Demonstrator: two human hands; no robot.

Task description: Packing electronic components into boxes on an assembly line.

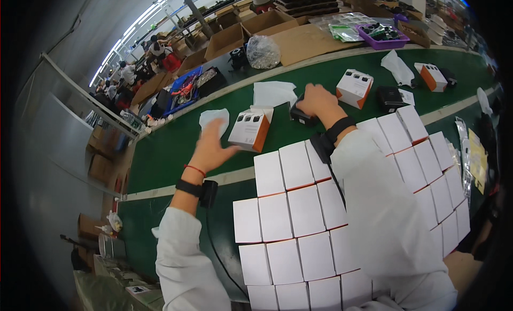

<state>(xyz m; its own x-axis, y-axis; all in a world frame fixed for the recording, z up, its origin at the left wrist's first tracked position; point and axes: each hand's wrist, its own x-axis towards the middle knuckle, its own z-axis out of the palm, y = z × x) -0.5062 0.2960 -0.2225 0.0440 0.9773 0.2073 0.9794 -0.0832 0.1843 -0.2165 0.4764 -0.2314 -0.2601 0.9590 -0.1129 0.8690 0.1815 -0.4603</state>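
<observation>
Left of open white-and-orange box (247, 133): left hand (210, 150), blurred, with fingers spread at white wrap (221, 115), cannot tell if touching | right of box: black device (300, 118) in right hand (319, 102), with fingers bent around it | nearer than box: white cartons (296, 165)

A long green belt (160, 161), rows of white boxes (306, 210), open cartons (227, 43) and distant workers (127, 73) mark a factory packing floor.

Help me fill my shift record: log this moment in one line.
Left hand: open, at white wrapper, contact unclear | right hand: on black device | between hands: white-and-orange box | nearby: white boxes
</observation>
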